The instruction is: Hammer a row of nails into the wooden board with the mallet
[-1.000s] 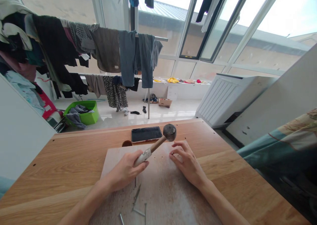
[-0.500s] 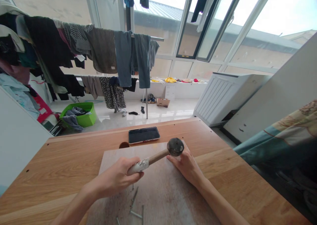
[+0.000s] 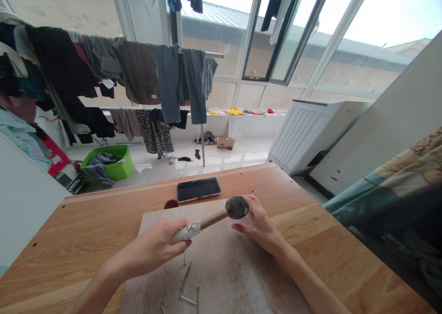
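Note:
My left hand (image 3: pixel 160 242) is closed around the white-wrapped grip of a hammer (image 3: pixel 214 218). Its wooden handle slants up to the right, ending in a dark rounded head held over a pale wooden board (image 3: pixel 210 268). Just behind that head is my right hand (image 3: pixel 260 226), near the board's far right corner. Its thumb and fingers are apart and curved, with the fingertips partly covered by the hammer head; whether they touch it I cannot tell. Several loose metal nails (image 3: pixel 188 300) lie on the near part of the board, below my left hand.
The board rests on a wooden table (image 3: pixel 86 231). Beyond it lie a phone (image 3: pixel 198 189) and a small brown round object (image 3: pixel 171 204). Past the table are a laundry rack (image 3: pixel 203 143), a green basket (image 3: pixel 119 169) and a white ribbed cabinet (image 3: pixel 304 134). A curtain (image 3: pixel 383 189) hangs at right.
The hammer has moved slightly left and down with my left hand. My right hand's fingers have lifted and spread a little near the hammer head. The view has shifted slightly.

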A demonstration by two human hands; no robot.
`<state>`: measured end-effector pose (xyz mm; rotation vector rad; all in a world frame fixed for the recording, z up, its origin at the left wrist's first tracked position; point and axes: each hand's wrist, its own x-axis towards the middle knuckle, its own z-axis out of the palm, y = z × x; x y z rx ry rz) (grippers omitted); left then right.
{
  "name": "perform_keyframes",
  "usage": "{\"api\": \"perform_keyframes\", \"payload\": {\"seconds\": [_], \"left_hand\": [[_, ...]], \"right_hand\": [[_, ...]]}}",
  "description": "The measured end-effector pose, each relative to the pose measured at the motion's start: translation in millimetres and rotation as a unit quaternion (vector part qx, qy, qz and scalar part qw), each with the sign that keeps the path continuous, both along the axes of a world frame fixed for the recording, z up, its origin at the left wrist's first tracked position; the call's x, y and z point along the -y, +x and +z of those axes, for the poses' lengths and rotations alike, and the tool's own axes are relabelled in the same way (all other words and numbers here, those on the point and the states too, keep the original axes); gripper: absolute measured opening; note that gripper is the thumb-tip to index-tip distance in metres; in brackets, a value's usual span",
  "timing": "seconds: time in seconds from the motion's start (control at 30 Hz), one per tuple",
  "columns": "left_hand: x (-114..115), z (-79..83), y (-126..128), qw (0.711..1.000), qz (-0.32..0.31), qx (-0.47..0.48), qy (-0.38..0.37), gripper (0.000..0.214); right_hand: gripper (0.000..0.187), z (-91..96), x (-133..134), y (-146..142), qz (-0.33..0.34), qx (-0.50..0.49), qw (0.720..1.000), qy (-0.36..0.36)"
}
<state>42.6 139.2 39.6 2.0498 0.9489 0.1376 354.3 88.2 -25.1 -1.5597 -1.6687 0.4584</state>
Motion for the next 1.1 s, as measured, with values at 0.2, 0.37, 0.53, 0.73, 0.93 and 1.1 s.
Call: {"api": "perform_keyframes", "payload": {"seconds": [0.2, 0.37, 0.53, 0.73, 0.93, 1.1], "left_hand": [[-6, 19.5, -14, 0.999, 0.006, 0.031, 0.029, 0.022], [-16, 28.1, -33, 0.998, 0.041, 0.042, 0.033, 0.028], [-26, 29.3, -55, 0.994, 0.076, 0.052, 0.053, 0.032], [-30, 31.4, -70, 0.992, 0.096, 0.038, 0.076, 0.033], [-32, 27.4, -72, 0.993, 0.089, 0.045, 0.07, 0.029], [-31, 29.4, -70, 0.995, 0.072, 0.028, 0.07, 0.028]], "right_hand": [[0.07, 15.9, 9, 13, -0.028, -0.011, 1.0, 0.008], [0.01, 42.5, 37, -24, -0.069, 0.073, 0.988, 0.121], [0.016, 64.0, 57, -100, 0.33, 0.319, 0.879, 0.128], [0.017, 58.0, 42, -140, 0.402, 0.43, 0.788, 0.181], [0.017, 59.3, 42, -144, 0.395, 0.44, 0.786, 0.182], [0.01, 56.5, 42, -139, 0.378, 0.415, 0.818, 0.127]]}}
